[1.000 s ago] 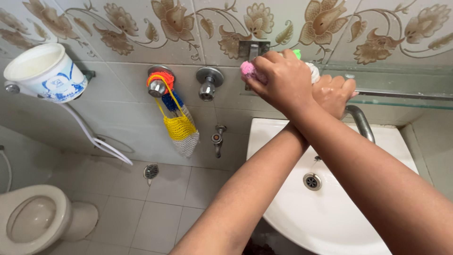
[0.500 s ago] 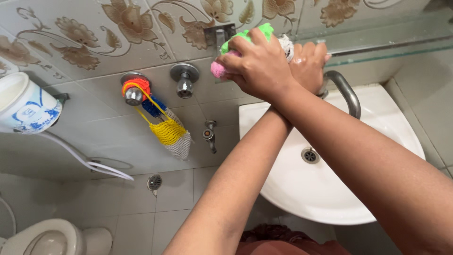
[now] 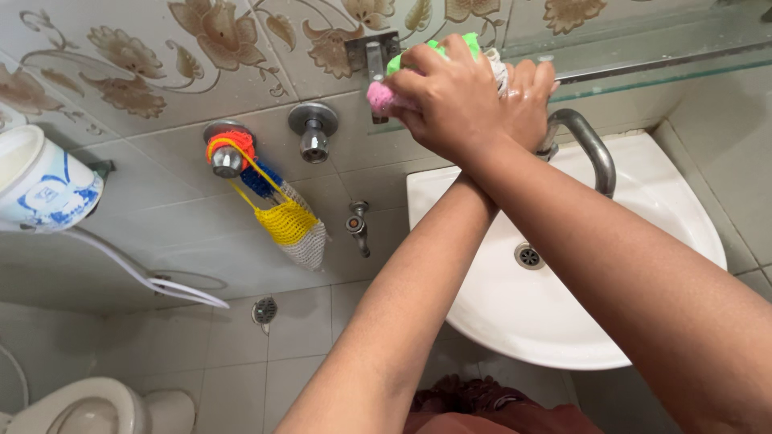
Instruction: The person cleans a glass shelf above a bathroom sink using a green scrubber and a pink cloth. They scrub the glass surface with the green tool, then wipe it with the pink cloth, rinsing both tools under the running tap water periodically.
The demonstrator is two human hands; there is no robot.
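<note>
Scrubber [image 3: 384,95] — pink/green, clenched in right hand [image 3: 450,100]; left hand [image 3: 527,100] grip unclear.

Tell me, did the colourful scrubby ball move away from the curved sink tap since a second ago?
No. The scrubby ball stays in both hands, just above the curved tap and by the metal wall bracket; only the camera shifted.
</note>
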